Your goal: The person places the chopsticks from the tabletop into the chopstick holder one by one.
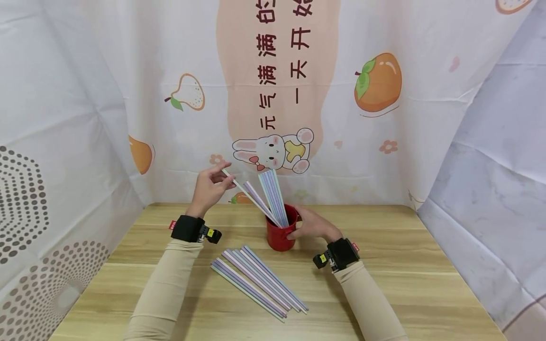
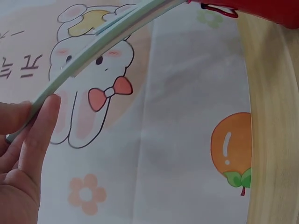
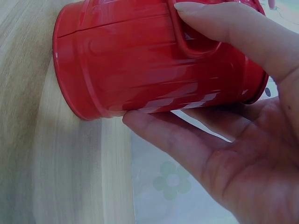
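Observation:
In the head view my left hand (image 1: 211, 187) pinches a pale green straw (image 1: 245, 192) near its upper end. The straw slants down to the right, its lower end inside a red mug (image 1: 279, 241). Several pastel straws (image 1: 272, 194) lean upright in that mug, and a purple one (image 1: 257, 195) tilts toward the left hand. On the mug's right side, my right hand (image 1: 314, 223) holds it steady. The right wrist view shows the thumb on the mug's handle (image 3: 198, 51) and the other fingers against the mug's wall. Thumb and fingertips meet on the green straw (image 2: 70, 70) in the left wrist view.
A loose fan of pastel straws (image 1: 260, 282) lies on the wooden table (image 1: 384, 284) in front of the mug. Behind the table's far edge hangs a printed cloth (image 1: 183, 142), with more cloth at both sides.

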`<action>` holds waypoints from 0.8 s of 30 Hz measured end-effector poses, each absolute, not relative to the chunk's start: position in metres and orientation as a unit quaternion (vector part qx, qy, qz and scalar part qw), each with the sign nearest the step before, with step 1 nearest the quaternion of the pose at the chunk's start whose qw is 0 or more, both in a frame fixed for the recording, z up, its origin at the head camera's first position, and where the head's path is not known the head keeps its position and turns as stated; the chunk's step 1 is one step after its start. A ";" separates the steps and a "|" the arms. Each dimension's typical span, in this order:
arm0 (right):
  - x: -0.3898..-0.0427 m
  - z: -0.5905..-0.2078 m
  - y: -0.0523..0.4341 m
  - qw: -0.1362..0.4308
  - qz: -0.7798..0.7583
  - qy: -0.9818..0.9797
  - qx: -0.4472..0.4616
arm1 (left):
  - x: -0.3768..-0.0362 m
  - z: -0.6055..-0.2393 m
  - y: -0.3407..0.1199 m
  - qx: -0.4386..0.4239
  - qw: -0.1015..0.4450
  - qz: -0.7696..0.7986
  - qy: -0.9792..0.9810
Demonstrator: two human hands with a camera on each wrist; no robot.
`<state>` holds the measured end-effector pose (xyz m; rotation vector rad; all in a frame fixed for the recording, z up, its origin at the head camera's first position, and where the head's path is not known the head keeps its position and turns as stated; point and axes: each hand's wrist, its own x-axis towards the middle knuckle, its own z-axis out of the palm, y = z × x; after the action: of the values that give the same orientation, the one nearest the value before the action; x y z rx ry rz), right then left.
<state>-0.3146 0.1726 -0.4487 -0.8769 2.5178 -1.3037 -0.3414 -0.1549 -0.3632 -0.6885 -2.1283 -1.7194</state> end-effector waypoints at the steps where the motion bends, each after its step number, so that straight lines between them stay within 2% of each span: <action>1: -0.315 -0.449 0.172 0.087 -0.439 0.844 -0.295 | -0.342 -0.364 -0.153 -0.239 0.155 -0.599 -0.749; 17: -0.313 -0.449 0.173 0.089 -0.433 0.854 -0.275 | -0.348 -0.375 -0.120 -0.257 0.107 -0.534 -0.798; 24: -0.315 -0.451 0.174 0.092 -0.438 0.848 -0.284 | -0.350 -0.382 -0.110 -0.261 0.109 -0.503 -0.817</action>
<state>-0.3152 0.1741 -0.4509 -0.8433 2.5191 -1.3017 -0.3500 -0.1100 -0.3818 -0.7672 -2.4018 -1.4806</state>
